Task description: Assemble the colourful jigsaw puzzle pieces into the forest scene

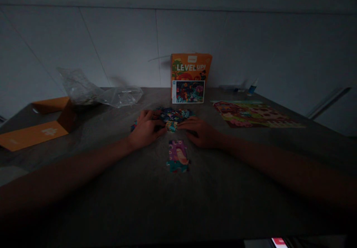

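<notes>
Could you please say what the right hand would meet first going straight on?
The right hand would likely meet the small, flat, teal-and-yellow puzzle piece just ahead; any gap is unclear.

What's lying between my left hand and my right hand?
The head view shows a small teal-and-yellow bit of puzzle between your left hand and right hand.

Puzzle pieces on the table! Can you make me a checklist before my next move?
1. Left hand and right hand at the teal-and-yellow puzzle patch: ok.
2. Purple-and-teal puzzle section apart from the loose puzzle pile: ok.
3. Picture card upright, facing you: ok.
4. Every pile piece face up: cannot tell, hands cover some.
5. Bright light: not ok, the view is dim.
</notes>
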A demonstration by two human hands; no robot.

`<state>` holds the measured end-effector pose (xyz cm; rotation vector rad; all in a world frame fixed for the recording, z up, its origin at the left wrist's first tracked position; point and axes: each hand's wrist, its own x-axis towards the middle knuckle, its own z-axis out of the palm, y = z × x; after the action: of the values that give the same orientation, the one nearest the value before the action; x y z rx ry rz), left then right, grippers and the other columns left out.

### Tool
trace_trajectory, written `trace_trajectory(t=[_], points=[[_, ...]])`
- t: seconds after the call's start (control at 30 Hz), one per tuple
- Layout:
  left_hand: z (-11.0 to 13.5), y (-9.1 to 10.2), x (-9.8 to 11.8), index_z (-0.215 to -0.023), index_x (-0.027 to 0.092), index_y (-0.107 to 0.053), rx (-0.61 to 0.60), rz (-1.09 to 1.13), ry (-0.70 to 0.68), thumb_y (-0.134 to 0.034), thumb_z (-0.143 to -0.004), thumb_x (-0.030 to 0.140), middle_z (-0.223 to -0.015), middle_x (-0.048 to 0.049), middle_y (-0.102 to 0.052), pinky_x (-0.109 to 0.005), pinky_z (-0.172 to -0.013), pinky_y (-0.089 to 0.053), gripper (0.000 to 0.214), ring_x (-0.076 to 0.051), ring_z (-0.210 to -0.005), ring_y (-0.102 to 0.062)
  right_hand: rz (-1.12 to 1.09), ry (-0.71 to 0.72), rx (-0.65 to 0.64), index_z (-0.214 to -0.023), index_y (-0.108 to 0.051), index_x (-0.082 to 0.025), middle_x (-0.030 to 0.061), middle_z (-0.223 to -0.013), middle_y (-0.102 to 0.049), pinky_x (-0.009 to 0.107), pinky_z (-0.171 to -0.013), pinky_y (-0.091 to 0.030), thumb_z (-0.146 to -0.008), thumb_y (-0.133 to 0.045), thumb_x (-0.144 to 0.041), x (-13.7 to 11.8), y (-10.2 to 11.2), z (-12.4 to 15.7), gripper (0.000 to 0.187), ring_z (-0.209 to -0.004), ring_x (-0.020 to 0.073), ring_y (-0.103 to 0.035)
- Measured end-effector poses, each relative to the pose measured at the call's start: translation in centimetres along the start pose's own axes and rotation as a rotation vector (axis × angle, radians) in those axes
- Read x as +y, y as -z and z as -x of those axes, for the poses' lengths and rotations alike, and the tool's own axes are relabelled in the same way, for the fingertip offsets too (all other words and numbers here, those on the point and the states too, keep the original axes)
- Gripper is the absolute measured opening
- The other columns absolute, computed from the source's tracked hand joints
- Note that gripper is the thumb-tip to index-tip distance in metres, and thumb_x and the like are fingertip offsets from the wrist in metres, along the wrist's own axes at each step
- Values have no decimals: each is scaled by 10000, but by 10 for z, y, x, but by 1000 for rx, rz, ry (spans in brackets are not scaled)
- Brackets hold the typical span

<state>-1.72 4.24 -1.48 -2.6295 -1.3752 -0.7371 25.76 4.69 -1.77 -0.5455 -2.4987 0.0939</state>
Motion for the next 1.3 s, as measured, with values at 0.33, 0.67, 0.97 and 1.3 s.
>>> trace_trajectory(t=[0.33,0.67,0.97,1.3], points=[[-5,3,-1,-931,201,-759,55,125,57,-750,-873,287,-1332,-107,-665,-525,-1121,-409,104,-303,-1269,-581,30,85,36,-1301,-685,-150,123,-1290,-730,466,-981,-561,-858,-513,-60,1,1,1,484,-1138,260,-679],[-2,5,4,-953,220,-724,98,228,-16,-667,-911,290,-1104,-72,-729,-512,-1091,-447,101,-294,-1233,-576,-5,67,52,-1281,-703,-189,108,-1230,-751,464,-972,-560,-855,-526,-62,0,1,1,478,-1106,255,-682],[2,8,8,-1306,231,-637,65,252,-73,-634,-930,215,-997,-56,-707,-465,-1099,-477,377,-276,-1237,-559,6,80,46,-1248,-716,-182,109,-1185,-764,454,-972,-553,-870,-522,-77,0,1,1,438,-1075,242,-694],[2,6,4,-1375,252,-622,31,271,-68,-605,-938,213,-1022,-65,-719,-488,-1122,-449,439,-296,-1299,-521,9,72,38,-1252,-712,-197,97,-1206,-759,447,-979,-554,-863,-529,-71,0,1,1,448,-1089,241,-694]])
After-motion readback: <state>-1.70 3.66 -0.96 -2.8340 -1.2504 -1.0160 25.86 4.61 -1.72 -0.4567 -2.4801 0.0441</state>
